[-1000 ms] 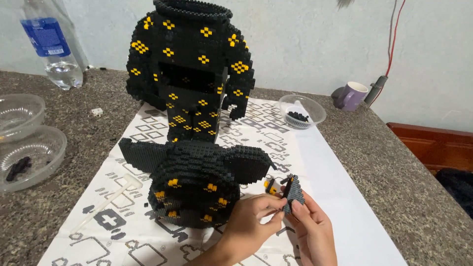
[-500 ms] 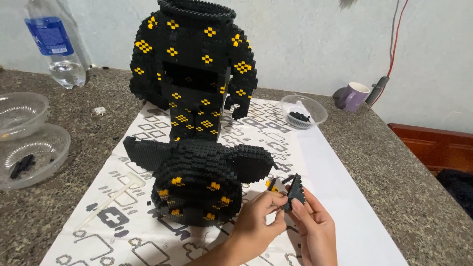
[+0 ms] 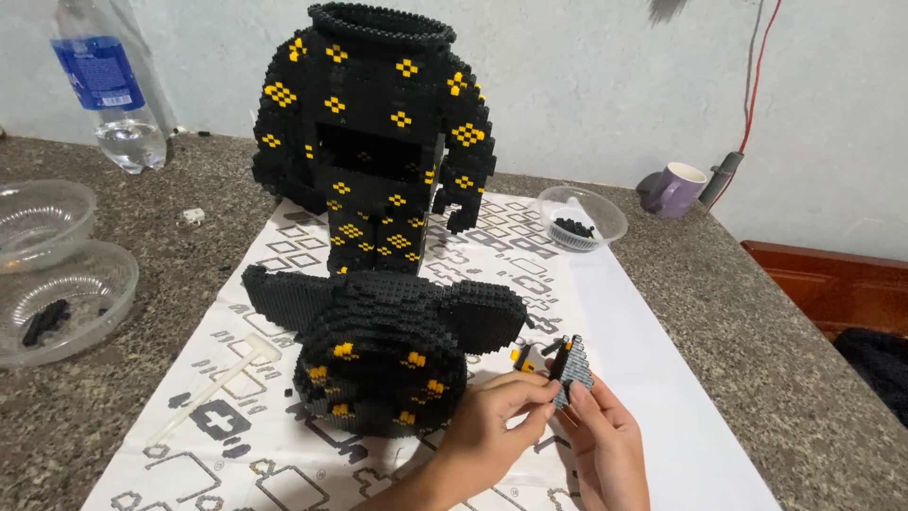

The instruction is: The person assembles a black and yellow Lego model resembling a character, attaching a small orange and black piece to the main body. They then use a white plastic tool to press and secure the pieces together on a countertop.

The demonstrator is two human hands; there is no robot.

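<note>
Both hands meet at the lower centre of the head view, over a printed paper sheet (image 3: 530,255) spread on a speckled stone counter (image 3: 757,322). The right hand (image 3: 610,445) grips a small dark brick plate (image 3: 573,371), holding it upright between thumb and fingers. The left hand (image 3: 492,431) has its fingertips pinched closed against the lower edge of the same plate; whether it holds a separate piece there cannot be told. The plate sits just right of a rounded black brick head (image 3: 383,355) with two ears and yellow spots, which rests on the sheet. A small yellow-and-black piece (image 3: 522,358) lies on the sheet between head and plate. Behind the head stands a tall black brick body (image 3: 374,142) with yellow diamond marks, upright. A white tool (image 3: 222,378) lies on the sheet at left. Two clear bowls (image 3: 57,274) stand at the left edge, a third bowl (image 3: 582,218) with dark pieces at right, near a purple mug (image 3: 676,189). A water bottle (image 3: 109,85) stands at rear left.
</note>
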